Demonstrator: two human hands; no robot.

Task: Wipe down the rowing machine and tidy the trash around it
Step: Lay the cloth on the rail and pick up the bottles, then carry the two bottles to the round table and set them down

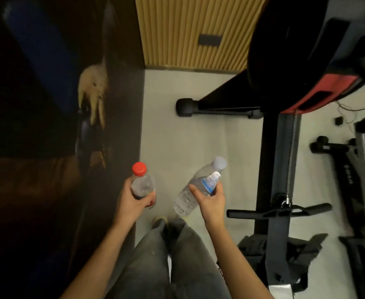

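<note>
In the head view, which is the only one, the person stands and looks down at the pale floor (188,137) beside the rowing machine (278,169). The left hand (134,199) holds a clear red-capped bottle (141,184), almost upright, with the fingers curled around its lower part. The right hand (211,201) grips a blue-labelled bottle (198,186) around its middle. This bottle is tilted, with its pale cap pointing up and to the right. Both bottles are up in the air in front of the grey trousers (177,255), a little apart from each other and to the left of the machine's rail.

I judge that the tidying part is in progress: two pieces of trash are off the floor, but they are not yet thrown away, and no bin is visible here. On the visible floor around the machine I see no other clear trash. There are only thin cables (347,108) on the right, near a second machine (349,169).

For the wiping part I see no cloth or spray in the hands or near them. The pull handle (280,210) rests in its place on the rail. Whether the machine is wiped or not, the dim light does not let me tell, so I count this part as probably left to do.
</note>
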